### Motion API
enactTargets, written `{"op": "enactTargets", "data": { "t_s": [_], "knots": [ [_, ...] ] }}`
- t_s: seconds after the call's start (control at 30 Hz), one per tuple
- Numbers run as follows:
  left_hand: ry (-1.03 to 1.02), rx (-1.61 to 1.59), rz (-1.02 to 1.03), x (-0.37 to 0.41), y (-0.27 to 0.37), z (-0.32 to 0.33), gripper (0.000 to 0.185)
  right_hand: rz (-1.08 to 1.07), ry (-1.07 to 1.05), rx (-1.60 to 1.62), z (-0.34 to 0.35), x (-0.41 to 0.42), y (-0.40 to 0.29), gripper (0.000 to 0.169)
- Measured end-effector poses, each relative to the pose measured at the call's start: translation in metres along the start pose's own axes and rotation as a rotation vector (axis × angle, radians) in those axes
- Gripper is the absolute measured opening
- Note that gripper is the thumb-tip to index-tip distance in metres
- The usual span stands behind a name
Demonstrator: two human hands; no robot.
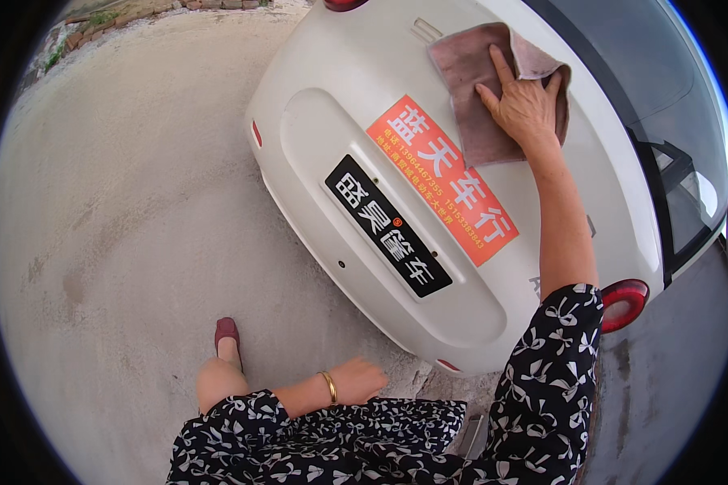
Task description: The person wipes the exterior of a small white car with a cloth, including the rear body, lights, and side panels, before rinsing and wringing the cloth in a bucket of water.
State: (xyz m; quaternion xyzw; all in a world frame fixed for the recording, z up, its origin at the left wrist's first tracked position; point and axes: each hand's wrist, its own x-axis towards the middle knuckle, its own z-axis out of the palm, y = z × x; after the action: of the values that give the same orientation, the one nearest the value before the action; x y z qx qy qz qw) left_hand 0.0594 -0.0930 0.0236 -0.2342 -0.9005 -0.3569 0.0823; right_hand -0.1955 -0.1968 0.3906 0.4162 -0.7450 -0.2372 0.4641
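Observation:
A pinkish-brown cloth (476,103) lies against the white rear panel (364,66) of a small car. My right hand (525,109) presses it there with spread fingers, and one corner of the cloth folds up over the fingertips. Below and left of the cloth is an orange-red sticker (443,182) bearing writing. A black plate (388,224) with white characters sits in the recess beneath it. My left hand (358,382), with a gold bangle (329,388) at the wrist, hangs before my body, apart from the car. It looks curled and slightly blurred, and its fingertips are hidden.
The rear window (661,79) rises beyond the cloth, and a round red tail light (625,306) is beside my right sleeve. Concrete ground (127,242) extends to the left, with bricks (76,39) along its far edge. My red shoe (227,328) stands on it.

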Motion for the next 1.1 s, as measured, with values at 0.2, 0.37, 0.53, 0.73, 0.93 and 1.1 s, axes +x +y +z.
{"op": "enactTargets", "data": {
  "t_s": [0.2,0.37,0.53,0.73,0.93,1.1],
  "knots": [
    [-0.077,0.011,-0.025,0.001,-0.001,-0.004,0.012,0.042,0.350,-0.024,0.051,0.047,-0.081,0.063],
    [-0.047,0.036,-0.048,0.004,0.000,-0.007,0.014,-0.279,0.248,0.441,0.095,-0.001,-0.190,0.042],
    [-0.097,0.041,-0.038,0.001,-0.001,-0.013,0.012,-0.561,-0.118,0.392,0.080,-0.072,-0.147,0.046],
    [-0.005,0.019,-0.024,-0.006,0.016,-0.030,0.009,-0.663,-0.186,0.139,0.060,-0.179,-0.078,0.038],
    [-0.033,0.075,-0.006,-0.010,0.020,-0.027,0.007,-0.670,0.003,0.113,0.074,-0.094,-0.147,0.028],
    [0.026,0.040,-0.022,-0.005,0.017,-0.022,0.005,-0.608,0.014,0.230,0.120,0.015,-0.233,0.041]
  ]
}}
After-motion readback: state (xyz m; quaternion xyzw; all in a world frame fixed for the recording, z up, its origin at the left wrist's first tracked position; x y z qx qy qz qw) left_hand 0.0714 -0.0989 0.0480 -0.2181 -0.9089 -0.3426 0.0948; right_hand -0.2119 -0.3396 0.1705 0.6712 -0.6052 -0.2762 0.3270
